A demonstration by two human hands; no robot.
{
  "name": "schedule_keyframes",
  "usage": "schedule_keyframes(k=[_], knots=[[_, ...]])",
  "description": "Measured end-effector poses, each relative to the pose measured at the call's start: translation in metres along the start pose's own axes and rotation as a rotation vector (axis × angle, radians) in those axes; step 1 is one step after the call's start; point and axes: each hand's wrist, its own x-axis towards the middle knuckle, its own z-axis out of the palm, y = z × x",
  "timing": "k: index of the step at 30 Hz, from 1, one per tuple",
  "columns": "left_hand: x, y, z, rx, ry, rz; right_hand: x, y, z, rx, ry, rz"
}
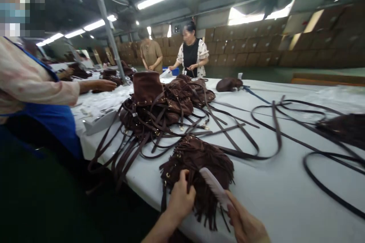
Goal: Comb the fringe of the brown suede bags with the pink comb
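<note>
A dark brown fringed bag [216, 155] lies at the near edge of the white table, its fringe hanging toward me. Along its left side are metal eyelets. My left hand [182, 197] is closed on the bag's left part, thumb and fingers pinching the brown material. In my right hand [246, 222] is a pale comb [215, 186], gripped at its lower end. The comb slants up and left over the fringe; whether its teeth touch the strands I cannot tell.
A heap of brown bags [148, 87] with tangled straps lies beyond. Long straps [278, 133] loop across the table [285, 190] to another brown bag [345, 129] at right. A person in a blue apron [54, 121] stands at left; others work behind. Stacked cartons [242, 45] line the wall.
</note>
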Motion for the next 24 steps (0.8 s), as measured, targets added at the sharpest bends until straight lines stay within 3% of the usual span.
schedule_keyframes(k=[2,6,9,13,16,19,22,24], knots=[[0.002,-0.009,-0.007,-0.120,-0.023,0.036,0.003,-0.011,-0.006,0.005,-0.045,0.041],[0.003,-0.009,-0.025,-0.149,-0.035,0.083,0.027,-0.039,-0.006,0.039,-0.029,0.077],[0.004,0.002,-0.035,-0.162,-0.039,0.107,0.041,-0.055,0.011,0.064,0.020,0.078],[0.004,0.020,-0.038,-0.049,-0.028,0.178,0.037,-0.065,0.050,0.133,-0.166,0.079],[0.001,0.028,-0.038,0.031,-0.087,0.223,0.029,-0.062,0.068,0.336,-0.174,0.231],[0.000,0.031,-0.045,-0.156,-0.157,0.252,0.027,-0.055,0.069,0.733,-0.194,0.442],[0.005,0.028,-0.056,-0.483,0.067,0.138,0.026,-0.052,0.060,1.025,-0.267,0.677],[0.008,0.024,-0.060,-0.603,0.167,0.084,0.026,-0.055,0.053,1.098,-0.236,0.739]])
